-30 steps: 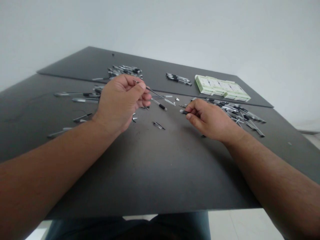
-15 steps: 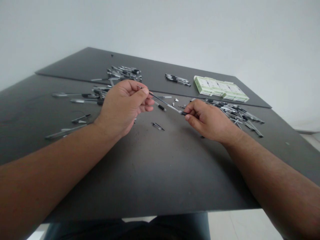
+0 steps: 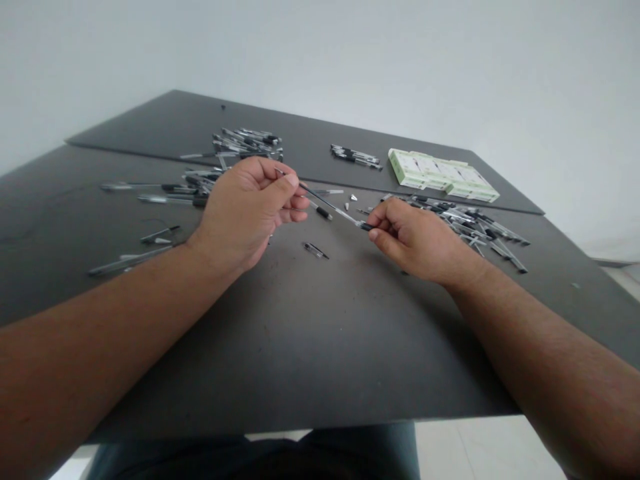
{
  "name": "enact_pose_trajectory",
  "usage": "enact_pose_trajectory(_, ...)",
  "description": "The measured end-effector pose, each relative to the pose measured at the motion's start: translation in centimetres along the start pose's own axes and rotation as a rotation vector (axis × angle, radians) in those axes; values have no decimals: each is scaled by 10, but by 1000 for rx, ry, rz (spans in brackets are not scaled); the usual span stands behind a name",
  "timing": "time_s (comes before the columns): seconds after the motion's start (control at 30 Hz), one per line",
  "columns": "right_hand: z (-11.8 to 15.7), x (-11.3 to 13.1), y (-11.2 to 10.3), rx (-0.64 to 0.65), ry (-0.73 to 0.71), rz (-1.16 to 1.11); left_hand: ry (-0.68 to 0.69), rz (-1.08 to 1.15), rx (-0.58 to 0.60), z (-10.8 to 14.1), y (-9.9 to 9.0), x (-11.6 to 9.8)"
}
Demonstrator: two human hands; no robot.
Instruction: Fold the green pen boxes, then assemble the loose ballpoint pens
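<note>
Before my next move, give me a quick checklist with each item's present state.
1. Left hand holding the refill: ok.
2. Right hand holding the black grip: ok.
3. Refill's far end lined up with the grip: ok.
4. Refill's depth inside the grip: cannot tell, too small.
5. Cone tips in hand: not ok, lying on the table.
6. Boxes apart from both hands: ok.

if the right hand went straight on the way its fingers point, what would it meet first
Most likely the thin refill, whose clear end seems to meet the black pen piece in the right hand, then the left hand beyond; depth is unclear here.
</note>
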State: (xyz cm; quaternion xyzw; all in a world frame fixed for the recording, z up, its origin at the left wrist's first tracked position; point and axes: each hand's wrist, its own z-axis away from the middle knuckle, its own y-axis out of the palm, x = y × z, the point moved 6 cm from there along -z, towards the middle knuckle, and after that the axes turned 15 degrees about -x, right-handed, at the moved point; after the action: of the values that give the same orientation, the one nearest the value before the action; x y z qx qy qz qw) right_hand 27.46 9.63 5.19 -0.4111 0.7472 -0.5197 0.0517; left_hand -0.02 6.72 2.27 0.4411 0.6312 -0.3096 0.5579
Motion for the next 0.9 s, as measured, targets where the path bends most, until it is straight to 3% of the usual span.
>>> enact_pose_trajectory(0.23,0,-1,0,-5,-10,6,-69,42,11,4,6,2)
enact_pose_trajectory(0.4,-1,-1,0,-13,-4,7,-28,0,88,8,11,4)
enact_pose_trajectory(0.67,2,6,3,-13,-32,-19,139,-252,298,19,22,7)
enact_pose_trajectory(0.9,7,24,8,30,-71,-48,323,-432,347,35,24,-3)
